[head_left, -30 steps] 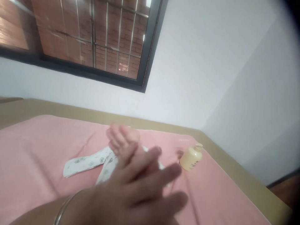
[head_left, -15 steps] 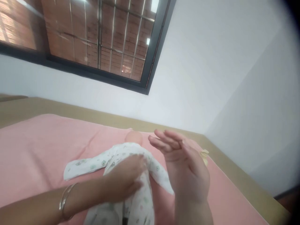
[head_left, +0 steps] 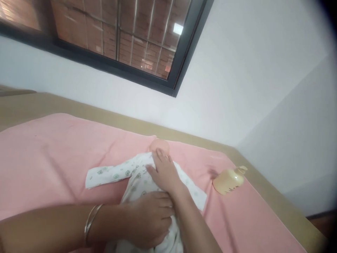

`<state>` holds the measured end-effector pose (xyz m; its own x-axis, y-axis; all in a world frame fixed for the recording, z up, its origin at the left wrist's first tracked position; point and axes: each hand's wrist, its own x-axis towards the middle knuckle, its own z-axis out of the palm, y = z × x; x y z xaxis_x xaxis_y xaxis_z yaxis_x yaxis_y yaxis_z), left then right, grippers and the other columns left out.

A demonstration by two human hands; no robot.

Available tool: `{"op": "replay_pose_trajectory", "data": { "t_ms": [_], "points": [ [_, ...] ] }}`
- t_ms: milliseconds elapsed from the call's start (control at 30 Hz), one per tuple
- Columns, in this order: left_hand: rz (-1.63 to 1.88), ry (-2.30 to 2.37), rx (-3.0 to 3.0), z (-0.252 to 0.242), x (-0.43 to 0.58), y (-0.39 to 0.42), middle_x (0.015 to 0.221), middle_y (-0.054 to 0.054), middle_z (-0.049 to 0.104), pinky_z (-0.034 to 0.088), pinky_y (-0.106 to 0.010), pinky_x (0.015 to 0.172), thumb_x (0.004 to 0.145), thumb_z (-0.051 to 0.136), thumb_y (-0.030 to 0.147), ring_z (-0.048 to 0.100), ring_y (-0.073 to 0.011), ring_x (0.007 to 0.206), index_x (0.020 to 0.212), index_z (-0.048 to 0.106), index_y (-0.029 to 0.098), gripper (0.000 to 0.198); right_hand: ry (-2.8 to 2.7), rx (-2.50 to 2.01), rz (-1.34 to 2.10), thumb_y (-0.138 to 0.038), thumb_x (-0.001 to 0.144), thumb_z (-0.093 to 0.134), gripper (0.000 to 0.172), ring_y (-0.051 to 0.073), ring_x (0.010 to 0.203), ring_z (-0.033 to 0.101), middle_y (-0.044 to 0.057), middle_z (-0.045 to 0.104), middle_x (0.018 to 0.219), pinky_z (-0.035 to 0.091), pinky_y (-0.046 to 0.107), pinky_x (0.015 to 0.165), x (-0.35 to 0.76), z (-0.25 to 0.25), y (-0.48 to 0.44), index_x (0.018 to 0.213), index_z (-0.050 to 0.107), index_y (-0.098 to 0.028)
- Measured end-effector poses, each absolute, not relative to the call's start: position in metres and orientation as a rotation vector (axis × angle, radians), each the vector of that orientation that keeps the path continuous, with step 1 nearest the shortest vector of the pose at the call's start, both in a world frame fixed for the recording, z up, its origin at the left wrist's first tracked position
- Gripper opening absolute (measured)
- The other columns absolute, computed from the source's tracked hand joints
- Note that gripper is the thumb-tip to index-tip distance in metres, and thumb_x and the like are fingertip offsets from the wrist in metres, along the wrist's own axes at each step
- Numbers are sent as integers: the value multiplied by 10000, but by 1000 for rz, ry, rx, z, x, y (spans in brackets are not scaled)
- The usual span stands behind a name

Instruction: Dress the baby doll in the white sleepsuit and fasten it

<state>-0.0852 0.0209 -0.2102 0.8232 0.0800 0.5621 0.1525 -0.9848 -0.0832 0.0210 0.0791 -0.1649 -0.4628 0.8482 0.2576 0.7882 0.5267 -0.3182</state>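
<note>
On a pink mat lies a doll-like figure in a white baby garment (head_left: 137, 172) with small green and grey prints. Its smooth round head (head_left: 159, 144) shows at the far end, and the sleeves stretch out to either side. My left hand (head_left: 151, 218), with a silver bangle at the wrist, has its fingers curled into the garment's lower front. My right hand (head_left: 165, 172) rests over the upper chest, fingers extended, with the fingertips at the edge of the head. Both forearms and hands hide much of the garment's middle.
A pale yellow bottle (head_left: 228, 181) with dark markings lies tilted on the pink mat (head_left: 65, 151), right of the sleeve. The mat covers a tan surface (head_left: 118, 117) bordered by a white wall. A dark-framed window (head_left: 171, 84) is above.
My right hand has come down from the raised position on the right onto the garment's chest. The bottle behind it is now uncovered. My left hand stays at the garment's front, slightly lower.
</note>
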Motion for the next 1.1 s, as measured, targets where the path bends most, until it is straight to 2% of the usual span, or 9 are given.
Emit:
{"op": "replay_pose_trajectory", "data": {
  "t_ms": [133, 267, 333, 500, 567, 733, 833, 967, 1100],
  "points": [
    [-908, -181, -2870, -219, -87, 21, 800, -96, 619, 420, -393, 774, 756, 478, 194, 526, -220, 768, 772, 595, 178, 119, -2348, -1512, 307, -458, 919, 367, 673, 349, 1376, 69, 159, 134, 1490, 131, 529, 1093, 22, -160, 54, 1439, 261, -44],
    [-859, -211, -2867, -215, -88, 19, 798, -92, 608, 417, -374, 700, 732, 490, 193, 510, -214, 739, 782, 593, 159, 119, -2678, -1041, 376, -374, 958, 329, 421, 235, 1394, 73, -50, 279, 1463, 21, 482, 1128, 21, -149, 57, 1358, 436, -301],
    [-812, -222, -2900, -207, -88, 19, 758, -77, 588, 417, -364, 688, 724, 498, 198, 494, -195, 705, 693, 559, 163, 77, -2737, -971, 359, -364, 978, 279, 394, 188, 1390, 110, -88, 305, 1449, 3, 455, 1135, 22, -149, 69, 1326, 462, -339],
    [-829, -182, -2870, -202, -88, 18, 795, -78, 609, 436, -354, 752, 729, 490, 187, 511, -188, 737, 710, 573, 157, 90, -2464, -1560, 297, -555, 938, 239, 726, 329, 1383, 0, 130, 62, 1509, 90, 521, 1106, 22, -154, 62, 1459, 184, -52],
    [-899, -210, -2810, -207, -89, 18, 867, -97, 628, 441, -358, 762, 733, 481, 178, 530, -209, 800, 821, 603, 142, 155, -2468, -1603, 333, -612, 916, 218, 796, 366, 1370, -60, 138, 4, 1508, 90, 549, 1095, 20, -154, 50, 1464, 147, -39],
    [-867, -175, -2890, -206, -87, 17, 740, -68, 594, 441, -374, 725, 677, 497, 202, 505, -193, 696, 702, 557, 167, 73, -2759, -1073, 324, -483, 972, 211, 490, 232, 1397, -2, -42, 130, 1511, 13, 487, 1124, 24, -153, 68, 1391, 376, -291],
    [-830, -107, -2942, -200, -86, 18, 671, -51, 556, 437, -377, 750, 646, 505, 211, 483, -176, 655, 624, 504, 181, 37, -2659, -1183, 285, -466, 976, 216, 515, 204, 1396, 66, 17, 151, 1510, 61, 427, 1135, 30, -156, 85, 1406, 355, -219],
    [-838, -107, -2895, -202, -87, 19, 713, -64, 578, 437, -360, 693, 659, 493, 217, 472, -174, 632, 676, 543, 184, 62, -2565, -1402, 331, -559, 944, 204, 704, 297, 1388, -28, 111, 42, 1516, 87, 490, 1118, 30, -156, 64, 1467, 168, -90],
    [-851, -131, -2870, -210, -87, 19, 724, -54, 582, 439, -330, 658, 676, 488, 229, 470, -170, 630, 709, 562, 192, 89, -2770, -1032, 276, -456, 980, 180, 482, 249, 1395, -11, -49, 176, 1503, -9, 521, 1115, 19, -154, 53, 1383, 386, -290]
  ]
}}
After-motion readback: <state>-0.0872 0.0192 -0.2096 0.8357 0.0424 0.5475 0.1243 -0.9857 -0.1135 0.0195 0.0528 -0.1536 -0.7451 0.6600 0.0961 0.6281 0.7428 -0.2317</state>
